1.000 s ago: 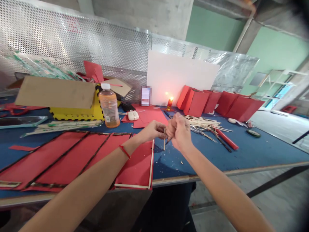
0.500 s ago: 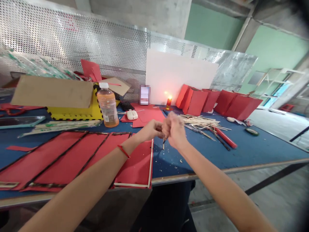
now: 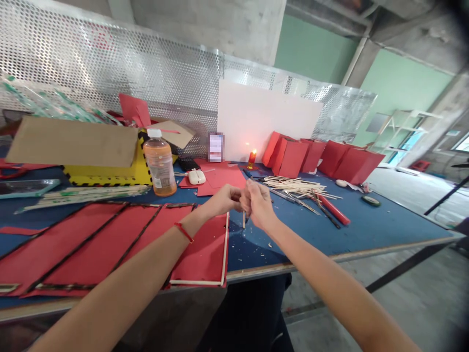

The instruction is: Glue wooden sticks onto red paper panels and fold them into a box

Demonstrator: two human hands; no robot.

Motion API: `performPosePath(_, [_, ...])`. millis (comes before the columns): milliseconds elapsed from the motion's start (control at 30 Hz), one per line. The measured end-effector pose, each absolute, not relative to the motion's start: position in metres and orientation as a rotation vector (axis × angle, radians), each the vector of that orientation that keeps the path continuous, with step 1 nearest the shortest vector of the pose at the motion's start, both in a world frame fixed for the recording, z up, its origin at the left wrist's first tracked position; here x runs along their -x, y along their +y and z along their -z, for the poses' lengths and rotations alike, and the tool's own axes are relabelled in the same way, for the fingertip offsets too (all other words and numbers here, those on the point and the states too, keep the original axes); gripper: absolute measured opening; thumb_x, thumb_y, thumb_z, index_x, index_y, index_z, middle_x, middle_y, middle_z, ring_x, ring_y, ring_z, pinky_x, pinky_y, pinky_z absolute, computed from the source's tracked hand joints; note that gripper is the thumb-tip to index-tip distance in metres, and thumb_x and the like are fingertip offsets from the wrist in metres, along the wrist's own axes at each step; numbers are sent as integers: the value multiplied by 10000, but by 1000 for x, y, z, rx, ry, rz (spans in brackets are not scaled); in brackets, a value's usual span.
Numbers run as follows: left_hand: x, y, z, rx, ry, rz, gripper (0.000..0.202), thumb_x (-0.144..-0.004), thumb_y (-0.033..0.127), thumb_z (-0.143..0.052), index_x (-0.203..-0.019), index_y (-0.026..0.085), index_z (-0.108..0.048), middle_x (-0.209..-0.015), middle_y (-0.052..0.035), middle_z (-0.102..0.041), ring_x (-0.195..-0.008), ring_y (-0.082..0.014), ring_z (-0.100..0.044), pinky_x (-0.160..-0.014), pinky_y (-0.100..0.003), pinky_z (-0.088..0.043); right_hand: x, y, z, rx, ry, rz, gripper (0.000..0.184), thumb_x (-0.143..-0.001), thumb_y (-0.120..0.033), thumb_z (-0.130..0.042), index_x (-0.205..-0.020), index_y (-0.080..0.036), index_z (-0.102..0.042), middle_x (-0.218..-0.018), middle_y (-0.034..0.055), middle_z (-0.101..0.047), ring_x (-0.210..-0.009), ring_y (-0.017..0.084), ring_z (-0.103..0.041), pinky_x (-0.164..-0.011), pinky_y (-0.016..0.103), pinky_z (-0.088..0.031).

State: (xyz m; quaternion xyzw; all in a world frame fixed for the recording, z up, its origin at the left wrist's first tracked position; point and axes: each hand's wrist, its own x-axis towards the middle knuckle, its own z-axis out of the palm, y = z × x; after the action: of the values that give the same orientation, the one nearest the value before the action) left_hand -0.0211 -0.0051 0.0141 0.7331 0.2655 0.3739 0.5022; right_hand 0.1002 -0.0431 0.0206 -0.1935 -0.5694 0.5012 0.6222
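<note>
Your left hand (image 3: 223, 201) and right hand (image 3: 259, 206) are curled inward, almost touching; a thin pale wooden stick (image 3: 244, 220) stands just below them, long axis upright, above the blue-topped worktable (image 3: 395, 220); you can't tell which hand grips it.

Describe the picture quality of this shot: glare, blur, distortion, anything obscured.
Head view: the perforated metal panel shows strong glare at left; the candle flame throws a warm glow onto the white board; the top-right corner fades into dark blur; the table edge bows slightly from lens distortion; a pixelated patch obscures one small area.
</note>
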Motion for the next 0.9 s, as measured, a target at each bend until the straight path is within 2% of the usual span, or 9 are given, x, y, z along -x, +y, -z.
performPosePath(100, [20, -4, -14, -1710, 610, -839, 121, -535, 109, -716, -649, 103, -679, -597, -14, -685, -556, -115, -609, -568, -202, -483, -102, -45, -29, 415, -1213, -1156, 564, -785, -576, -640, -524, -219, -290, -410, -117, -214, -307, 23, -167, -313, 181, -121])
performPosePath(567, [20, 2, -5, -1715, 646, -886, 78, -530, 72, -677, -580, 110, -632, -573, -3, -665, -546, -113, -594, -549, -201, -459, -95, -37, -26, 503, -1206, -1284, 535, -735, -558, -670, -529, -221, -310, -394, -128, -240, -293, 13, -169, -306, 170, -122])
performPosePath(733, [20, 2, -4, -1655, 736, -894, 128, -480, 26, -645, -570, 109, -609, -551, 12, -647, -521, -111, -581, -535, -204, -455, -89, -32, -25, 596, -1178, -1211, 491, -782, -539, -620, -559, -229, -312, -387, -128, -252, -286, 23, -184, -297, 177, -121])
performPosePath(900, [19, 1, -2, -1607, 673, -869, 152, -493, 58, -667, -635, 105, -636, -593, -6, -673, -554, -125, -618, -571, -222, -488, -87, -32, -23, 649, -1102, -1072, 489, -808, -550, -571, -558, -234, -294, -376, -125, -252, -285, 27, -184, -296, 184, -121])
